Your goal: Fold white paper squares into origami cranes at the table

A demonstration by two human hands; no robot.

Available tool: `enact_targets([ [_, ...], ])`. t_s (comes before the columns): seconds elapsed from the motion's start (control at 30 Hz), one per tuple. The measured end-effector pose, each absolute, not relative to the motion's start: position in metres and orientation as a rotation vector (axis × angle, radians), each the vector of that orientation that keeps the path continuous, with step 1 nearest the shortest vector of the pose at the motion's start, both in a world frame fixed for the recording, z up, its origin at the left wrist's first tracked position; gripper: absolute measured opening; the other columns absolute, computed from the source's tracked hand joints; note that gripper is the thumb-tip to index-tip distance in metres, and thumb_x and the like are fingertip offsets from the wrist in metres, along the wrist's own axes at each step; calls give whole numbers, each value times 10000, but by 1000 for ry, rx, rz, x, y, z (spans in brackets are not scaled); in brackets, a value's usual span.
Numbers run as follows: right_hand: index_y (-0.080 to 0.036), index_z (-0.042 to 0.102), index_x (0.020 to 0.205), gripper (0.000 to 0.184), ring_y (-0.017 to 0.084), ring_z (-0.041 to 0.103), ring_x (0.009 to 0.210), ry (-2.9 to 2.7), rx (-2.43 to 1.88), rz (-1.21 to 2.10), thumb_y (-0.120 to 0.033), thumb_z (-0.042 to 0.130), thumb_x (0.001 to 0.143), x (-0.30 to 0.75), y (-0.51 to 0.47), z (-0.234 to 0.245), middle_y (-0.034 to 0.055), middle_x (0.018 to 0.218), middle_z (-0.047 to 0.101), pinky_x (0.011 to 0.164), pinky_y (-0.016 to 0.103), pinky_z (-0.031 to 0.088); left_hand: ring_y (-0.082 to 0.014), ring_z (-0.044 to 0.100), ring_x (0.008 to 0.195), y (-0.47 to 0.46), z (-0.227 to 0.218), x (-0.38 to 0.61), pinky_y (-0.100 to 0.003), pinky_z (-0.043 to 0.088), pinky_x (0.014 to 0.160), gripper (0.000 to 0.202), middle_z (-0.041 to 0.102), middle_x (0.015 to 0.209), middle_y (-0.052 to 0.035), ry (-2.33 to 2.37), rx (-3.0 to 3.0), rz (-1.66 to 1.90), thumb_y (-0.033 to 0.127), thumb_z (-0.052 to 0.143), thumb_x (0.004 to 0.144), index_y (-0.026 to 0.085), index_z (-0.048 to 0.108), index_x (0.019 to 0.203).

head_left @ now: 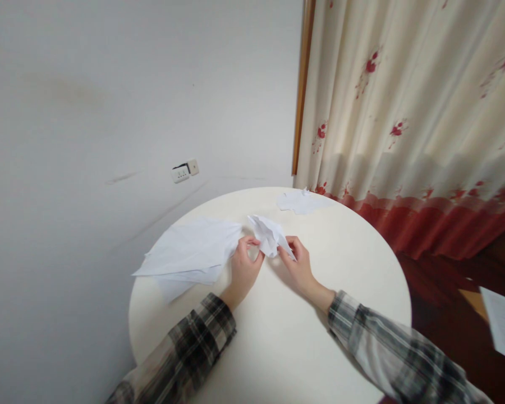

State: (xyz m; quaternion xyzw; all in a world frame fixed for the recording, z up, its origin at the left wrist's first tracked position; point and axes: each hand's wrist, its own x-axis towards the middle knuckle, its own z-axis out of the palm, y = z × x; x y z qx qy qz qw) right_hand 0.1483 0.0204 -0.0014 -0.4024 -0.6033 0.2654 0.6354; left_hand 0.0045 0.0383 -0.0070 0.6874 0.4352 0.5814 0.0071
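A folded white paper [268, 231] is between the two hands, over the round white counter [278, 336]. The right hand [298, 264] has its fingers nearly closed and pinches the paper's right side. The left hand [244, 266] curves its fingers beside the left edge, tips slightly apart; whether they grip, I cannot tell.

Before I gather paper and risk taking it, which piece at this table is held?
The small creased piece between the left hand and right hand. The larger sheets on the table's left side and the piece near its far edge lie unheld.
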Motion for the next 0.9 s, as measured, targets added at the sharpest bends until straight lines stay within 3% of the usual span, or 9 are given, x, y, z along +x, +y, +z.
enact_targets([
  [0.33, -194, 571, 864, 143, 155, 568, 774, -1449, -904, 646, -292, 518, 774, 147, 20, -2, 28, 843, 624, 665, 277, 469, -164, 576, 859, 42, -9, 1, -312, 470, 768, 312, 610, 928, -55, 1329, 2173, 1706, 179, 484, 809, 197, 508, 1119],
  [0.47, -190, 561, 839, 138, 147, 558, 735, -1412, -910, 639, -304, 529, 770, 148, 21, -2, 17, 798, 612, 653, 272, 456, -171, 573, 937, 43, -9, 0, -321, 462, 829, 252, 624, 983, -65, 1259, 2166, 1720, 205, 450, 837, 194, 584, 1050],
  [0.8, -200, 484, 756, 168, 141, 558, 660, -1217, -913, 743, -359, 536, 759, 149, 30, -13, 2, 719, 599, 603, 271, 449, -204, 605, 891, 46, -11, 4, -350, 457, 835, 253, 664, 862, -66, 1417, 1923, 1833, 346, 443, 847, 169, 619, 885],
  [0.9, -205, 476, 750, 165, 136, 558, 620, -1169, -925, 775, -359, 537, 754, 149, 32, -15, -9, 682, 590, 582, 269, 452, -206, 603, 866, 44, -11, 4, -317, 474, 753, 285, 657, 774, -57, 1416, 1814, 1792, 385, 438, 838, 169, 617, 789],
])
